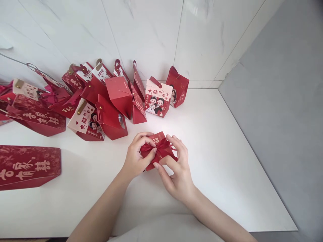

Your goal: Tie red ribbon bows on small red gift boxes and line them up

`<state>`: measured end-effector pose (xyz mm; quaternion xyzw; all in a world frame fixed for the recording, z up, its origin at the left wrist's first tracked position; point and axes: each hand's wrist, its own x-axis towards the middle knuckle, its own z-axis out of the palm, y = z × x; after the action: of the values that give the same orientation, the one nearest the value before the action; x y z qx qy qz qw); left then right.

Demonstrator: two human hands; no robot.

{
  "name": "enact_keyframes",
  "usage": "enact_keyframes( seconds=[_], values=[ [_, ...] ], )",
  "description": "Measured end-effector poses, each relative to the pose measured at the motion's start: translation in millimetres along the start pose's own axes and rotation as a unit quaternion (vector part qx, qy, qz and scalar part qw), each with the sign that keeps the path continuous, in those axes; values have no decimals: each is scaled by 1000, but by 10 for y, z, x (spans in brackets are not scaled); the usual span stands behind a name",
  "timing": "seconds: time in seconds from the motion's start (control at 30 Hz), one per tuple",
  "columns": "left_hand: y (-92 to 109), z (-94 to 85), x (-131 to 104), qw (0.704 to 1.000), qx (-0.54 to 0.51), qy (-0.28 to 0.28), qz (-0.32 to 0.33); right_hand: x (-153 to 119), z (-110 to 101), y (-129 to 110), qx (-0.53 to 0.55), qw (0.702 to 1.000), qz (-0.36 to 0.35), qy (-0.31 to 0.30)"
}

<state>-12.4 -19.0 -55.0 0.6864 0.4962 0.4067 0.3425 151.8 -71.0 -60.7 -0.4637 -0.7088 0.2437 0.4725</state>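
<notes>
A small red gift box (158, 137) with gold lettering is held above the white table, tilted. Across its top runs a dark red ribbon bow (163, 149). My left hand (138, 156) grips the box from the left, its thumb and index finger pressing on the knot of the bow. On the right side, my right hand (178, 169) curls its fingers around the bow, thumb and index finger close together at the near edge. The fingers partly hide the box and the ribbon loops.
Several red gift boxes with handles stand along the tiled wall (151, 37), including one with a cartoon couple (157, 101) and one at the right end (177, 88). A larger red box (30, 168) lies at the left of the white table (227, 161). A grey surface (277, 101) borders the table's right edge.
</notes>
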Motion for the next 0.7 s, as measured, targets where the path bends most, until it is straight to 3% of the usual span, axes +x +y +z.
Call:
enact_keyframes(
  seconds=[0.1, 0.3, 0.7],
  values=[
    [-13, -12, 15, 1000, 3, 2, -1, -12, -5, -22, 17, 999, -11, -43],
    [-50, -39, 30, 999, 34, 22, -5, -10, 20, -26, 75, 988, 79, -110],
    [-33, -44, 31, 999, 39, 27, -10, 1, -28, -45, 60, 987, 51, -138]
  ],
)
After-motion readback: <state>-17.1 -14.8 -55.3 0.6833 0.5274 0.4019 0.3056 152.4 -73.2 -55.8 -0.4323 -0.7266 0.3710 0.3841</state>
